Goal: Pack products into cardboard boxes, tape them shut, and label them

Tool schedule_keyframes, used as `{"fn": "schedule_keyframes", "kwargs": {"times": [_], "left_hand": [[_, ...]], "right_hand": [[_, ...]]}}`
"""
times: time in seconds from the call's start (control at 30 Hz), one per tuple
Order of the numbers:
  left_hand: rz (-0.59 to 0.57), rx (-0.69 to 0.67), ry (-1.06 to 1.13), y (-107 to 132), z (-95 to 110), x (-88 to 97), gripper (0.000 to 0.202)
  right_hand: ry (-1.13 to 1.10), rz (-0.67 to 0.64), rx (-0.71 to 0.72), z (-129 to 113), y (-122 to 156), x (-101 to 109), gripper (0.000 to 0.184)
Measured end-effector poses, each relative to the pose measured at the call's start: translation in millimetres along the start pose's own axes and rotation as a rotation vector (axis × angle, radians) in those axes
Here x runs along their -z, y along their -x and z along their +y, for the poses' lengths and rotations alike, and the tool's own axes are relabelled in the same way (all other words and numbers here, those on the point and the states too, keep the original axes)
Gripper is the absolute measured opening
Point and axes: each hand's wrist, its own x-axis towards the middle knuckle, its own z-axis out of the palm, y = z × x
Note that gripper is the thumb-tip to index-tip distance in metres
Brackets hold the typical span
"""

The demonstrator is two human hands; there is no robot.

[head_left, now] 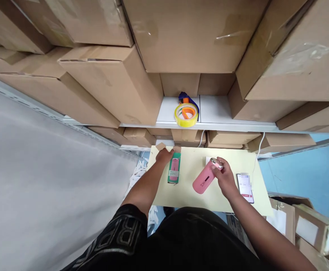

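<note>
My right hand [224, 177] grips a pink bottle [202, 180] near its shiny silver top. The bottle is tilted above the pale yellow table [187, 201], with dark lettering on its side. At the table's far left, my left hand [164, 155] is closed on the far end of a green box [178, 164], beside its raised cardboard flaps [161, 146]. A picture of a pink bottle and a white label show on the box, which lies on the table. Part of a white item [207, 159] shows behind the bottle; its kind is hidden.
A phone [245, 188] lies at the table's right side near a white cable [259, 148]. On the shelf [215, 107] above sits a yellow tape roll [186, 122] with an orange and blue item. Cardboard cartons [192, 37] crowd the shelves, and others [308, 226] stand at lower right.
</note>
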Motion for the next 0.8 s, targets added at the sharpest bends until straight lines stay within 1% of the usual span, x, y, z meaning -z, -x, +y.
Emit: {"fn": "schedule_keyframes", "kwargs": {"times": [0.1,0.2,0.3,0.37,0.47,0.53,0.6,0.7,0.8], "left_hand": [[-0.054,0.010,-0.066,-27,4,-9.8,0.060],[-0.095,-0.013,-0.102,-36,3,-17.5,0.050],[-0.096,-0.031,-0.112,-32,-2,-18.0,0.046],[-0.086,-0.043,-0.110,-25,-5,-15.8,0.050],[-0.087,-0.042,-0.106,-19,-6,-13.1,0.059],[-0.093,-0.015,-0.102,-21,-5,-14.0,0.061],[-0.094,0.011,-0.089,-28,-2,-17.6,0.057],[-0.094,0.026,-0.053,-36,0,-23.3,0.044],[-0.077,-0.001,-0.002,-30,-3,-20.1,0.034]], "right_hand": [[0.012,0.017,-0.028,3,10,11,0.072],[-0.005,0.016,-0.094,11,15,20,0.078],[-0.036,0.036,-0.125,21,13,25,0.079],[-0.048,0.051,-0.121,25,10,23,0.076],[-0.051,0.040,-0.106,25,6,15,0.072],[-0.043,0.017,-0.083,22,8,8,0.071],[-0.030,0.001,-0.056,20,13,2,0.072],[-0.006,-0.002,-0.049,20,24,-2,0.072],[0.028,0.004,-0.079,21,34,0,0.072]]}}
